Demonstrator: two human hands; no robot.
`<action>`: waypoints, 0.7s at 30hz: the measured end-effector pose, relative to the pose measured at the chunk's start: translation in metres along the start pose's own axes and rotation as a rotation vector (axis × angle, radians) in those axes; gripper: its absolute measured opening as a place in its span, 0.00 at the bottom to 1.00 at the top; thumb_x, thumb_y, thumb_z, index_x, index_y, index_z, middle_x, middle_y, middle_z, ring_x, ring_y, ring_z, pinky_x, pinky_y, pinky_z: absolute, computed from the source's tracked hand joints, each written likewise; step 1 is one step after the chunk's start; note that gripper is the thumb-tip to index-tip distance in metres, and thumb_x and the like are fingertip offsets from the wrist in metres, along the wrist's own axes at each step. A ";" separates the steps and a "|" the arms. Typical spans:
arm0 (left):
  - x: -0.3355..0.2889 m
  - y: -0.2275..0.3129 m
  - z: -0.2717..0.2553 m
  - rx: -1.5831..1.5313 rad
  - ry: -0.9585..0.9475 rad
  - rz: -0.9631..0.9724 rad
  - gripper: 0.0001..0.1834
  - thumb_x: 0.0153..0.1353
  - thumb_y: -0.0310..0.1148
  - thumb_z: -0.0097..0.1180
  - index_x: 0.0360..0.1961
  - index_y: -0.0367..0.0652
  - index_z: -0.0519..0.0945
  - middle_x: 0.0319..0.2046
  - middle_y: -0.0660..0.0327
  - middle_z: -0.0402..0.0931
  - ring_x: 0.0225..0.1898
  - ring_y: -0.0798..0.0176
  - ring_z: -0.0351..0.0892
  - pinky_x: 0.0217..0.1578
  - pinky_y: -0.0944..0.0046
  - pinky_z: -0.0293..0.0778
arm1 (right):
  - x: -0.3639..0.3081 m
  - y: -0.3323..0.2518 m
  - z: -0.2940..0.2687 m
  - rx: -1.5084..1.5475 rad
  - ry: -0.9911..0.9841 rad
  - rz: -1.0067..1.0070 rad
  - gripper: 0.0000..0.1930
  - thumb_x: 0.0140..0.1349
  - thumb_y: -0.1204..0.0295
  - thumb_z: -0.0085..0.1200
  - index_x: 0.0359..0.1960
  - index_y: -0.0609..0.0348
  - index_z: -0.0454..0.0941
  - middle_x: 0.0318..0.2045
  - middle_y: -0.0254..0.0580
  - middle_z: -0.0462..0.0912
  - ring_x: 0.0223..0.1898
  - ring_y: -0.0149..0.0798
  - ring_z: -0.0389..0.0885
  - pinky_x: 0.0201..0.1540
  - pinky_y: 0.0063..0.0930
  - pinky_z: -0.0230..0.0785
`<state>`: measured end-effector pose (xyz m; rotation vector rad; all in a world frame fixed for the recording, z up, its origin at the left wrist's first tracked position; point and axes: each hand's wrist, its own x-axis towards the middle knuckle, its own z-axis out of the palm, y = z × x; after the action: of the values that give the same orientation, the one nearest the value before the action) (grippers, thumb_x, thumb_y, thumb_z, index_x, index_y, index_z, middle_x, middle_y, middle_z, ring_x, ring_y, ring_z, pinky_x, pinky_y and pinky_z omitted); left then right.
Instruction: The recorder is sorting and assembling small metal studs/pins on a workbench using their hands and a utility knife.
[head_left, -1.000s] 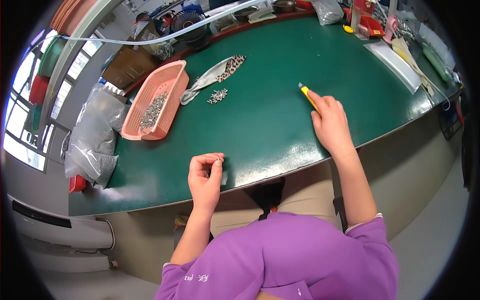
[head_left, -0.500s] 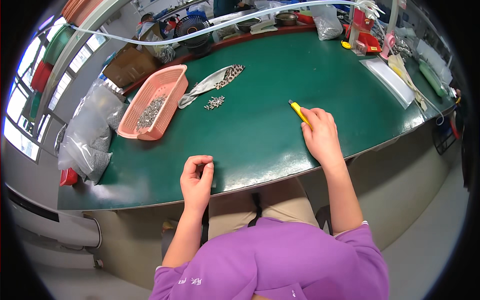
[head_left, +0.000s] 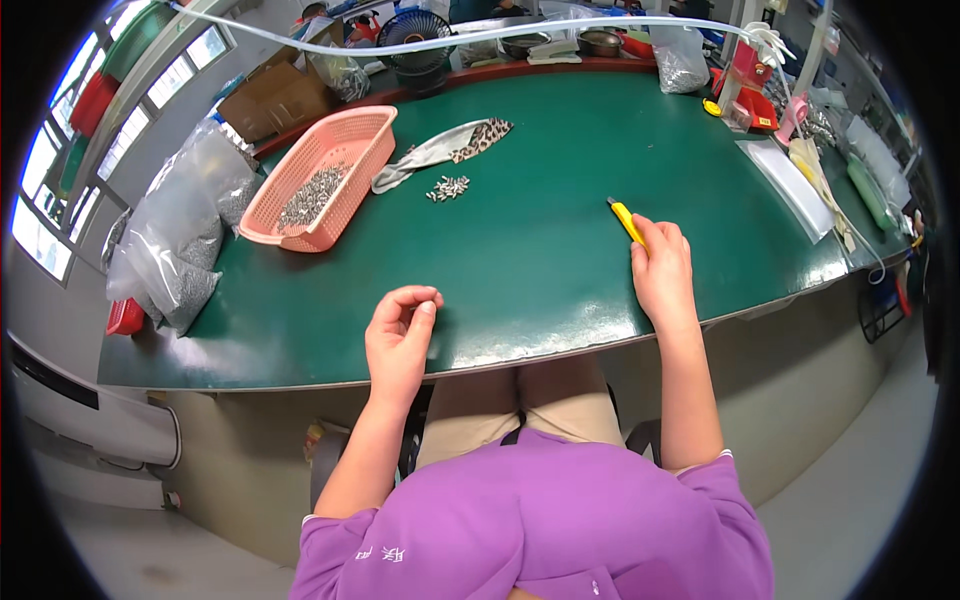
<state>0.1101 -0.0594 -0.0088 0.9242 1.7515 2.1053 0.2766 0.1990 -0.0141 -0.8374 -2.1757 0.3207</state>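
My right grip point(head_left: 662, 270) is grasping the yellow cutter point(head_left: 626, 219), its tip pointing away over the tabletop point(head_left: 520, 250); a careless inward swing could nick my left grip point(head_left: 398, 340). That one is holding thumb close to fingertips; I cannot tell whether it is pinching anything. Farther out, small metal pieces point(head_left: 448, 189) are lying near the pink basket point(head_left: 346, 211).

Impossible to see the rear of a yellow utility knife point(head_left: 627, 221) inside the grip of the right hand point(head_left: 664, 272), or to make out any object between the curled fingertips of the left hand point(head_left: 400, 335). Hard to identify or count the tiny metal pieces point(head_left: 448, 188) near and inside the pink basket point(head_left: 350, 207). Possible to view only parts of a green bin point(head_left: 140, 38), cropped upper left, and a black fan point(head_left: 412, 28) behind a pale hose point(head_left: 540, 28).
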 end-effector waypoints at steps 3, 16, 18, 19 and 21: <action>0.005 0.000 -0.001 -0.067 0.004 0.000 0.05 0.61 0.21 0.52 0.38 0.39 0.75 0.36 0.63 0.76 0.39 0.71 0.74 0.44 0.71 0.70 | 0.002 0.001 0.000 -0.011 -0.009 -0.028 0.16 0.56 0.78 0.53 0.48 0.60 0.76 0.40 0.47 0.73 0.42 0.49 0.72 0.47 0.39 0.68; 0.128 0.005 -0.029 -0.349 -0.147 -0.449 0.12 0.65 0.29 0.47 0.48 0.39 0.71 0.34 0.64 0.74 0.30 0.73 0.73 0.31 0.75 0.72 | 0.063 -0.035 -0.007 -0.133 -0.236 -0.414 0.21 0.49 0.75 0.58 0.48 0.58 0.74 0.42 0.48 0.75 0.46 0.51 0.73 0.50 0.40 0.68; 0.147 -0.003 -0.027 -0.409 -0.177 -0.489 0.11 0.65 0.29 0.46 0.48 0.39 0.70 0.32 0.65 0.73 0.30 0.74 0.72 0.29 0.76 0.72 | 0.084 -0.059 0.011 0.028 -0.332 -0.501 0.17 0.50 0.75 0.57 0.44 0.57 0.77 0.41 0.46 0.77 0.46 0.50 0.75 0.49 0.39 0.69; 0.151 -0.005 -0.027 -0.414 -0.170 -0.491 0.11 0.65 0.29 0.46 0.48 0.39 0.70 0.32 0.65 0.73 0.30 0.74 0.72 0.29 0.76 0.72 | 0.094 -0.072 0.024 0.093 -0.435 -0.478 0.15 0.51 0.74 0.57 0.42 0.57 0.77 0.40 0.45 0.78 0.45 0.48 0.76 0.48 0.37 0.70; 0.161 -0.009 -0.022 -0.412 -0.217 -0.521 0.10 0.65 0.28 0.46 0.46 0.39 0.70 0.32 0.64 0.73 0.29 0.74 0.72 0.29 0.76 0.72 | 0.114 -0.091 0.059 0.189 -0.542 -0.459 0.11 0.52 0.74 0.57 0.39 0.57 0.78 0.38 0.44 0.79 0.42 0.46 0.78 0.46 0.35 0.71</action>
<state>-0.0286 0.0156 0.0308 0.4895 1.2145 1.8334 0.1356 0.2077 0.0539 -0.1308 -2.6981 0.5534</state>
